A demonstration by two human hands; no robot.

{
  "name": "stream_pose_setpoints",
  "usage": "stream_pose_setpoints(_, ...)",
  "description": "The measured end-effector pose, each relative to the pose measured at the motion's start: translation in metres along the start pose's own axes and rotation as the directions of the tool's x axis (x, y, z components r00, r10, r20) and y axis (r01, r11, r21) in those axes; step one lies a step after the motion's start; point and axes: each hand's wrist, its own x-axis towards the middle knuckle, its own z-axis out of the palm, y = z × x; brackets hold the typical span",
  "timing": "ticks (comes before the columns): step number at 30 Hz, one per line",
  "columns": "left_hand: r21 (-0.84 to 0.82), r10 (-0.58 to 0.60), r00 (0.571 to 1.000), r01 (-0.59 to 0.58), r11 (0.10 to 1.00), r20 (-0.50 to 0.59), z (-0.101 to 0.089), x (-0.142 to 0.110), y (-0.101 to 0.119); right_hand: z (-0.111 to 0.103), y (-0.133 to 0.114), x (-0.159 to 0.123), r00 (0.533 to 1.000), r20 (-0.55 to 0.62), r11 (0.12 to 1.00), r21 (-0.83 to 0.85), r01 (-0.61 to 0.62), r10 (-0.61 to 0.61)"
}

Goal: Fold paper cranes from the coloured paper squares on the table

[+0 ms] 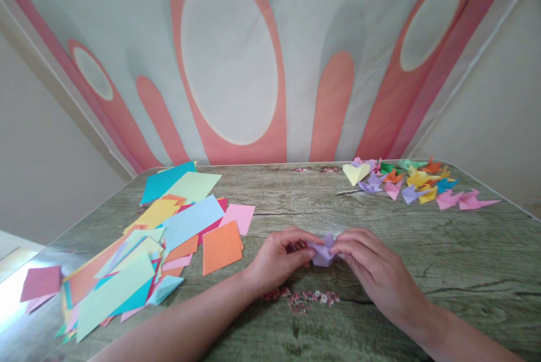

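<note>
A small piece of folded purple origami paper (323,255) is held between both hands, just above the middle of the wooden-patterned table (279,198). My left hand (285,255) pinches its left side between thumb and fingers. At its right edge, the fingertips of my right hand (372,263) are closed on the paper. A pointed tip of the paper stands up between the hands. My fingers cover parts of both its sides.
Colored paper sheets (127,272) lie in a loose heap on the left, with an orange square (222,247) nearest my left hand. Several folded paper birds (416,179) sit at the back right. A patterned backdrop (296,69) rises behind the table.
</note>
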Motion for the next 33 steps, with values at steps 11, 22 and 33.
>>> stream_pose_setpoints(11,0.309,0.062,0.998,-0.049,0.950,-0.031,-0.0018,0.0001,0.0039,0.0003,0.0014,-0.0002,1.000,0.017,1.000,0.008,0.010,-0.011)
stream_pose_setpoints(22,0.243,0.071,0.997,-0.071,0.967,0.009,-0.0046,0.0003,-0.0005,0.0019,-0.0009,-0.0011,0.998,0.067,0.999,0.053,-0.009,0.005)
stream_pose_setpoints(33,-0.046,0.008,1.000,-0.007,0.999,0.020,-0.0001,0.0004,-0.0051,0.0016,-0.0065,-0.0011,0.992,0.123,0.996,0.089,-0.002,-0.009)
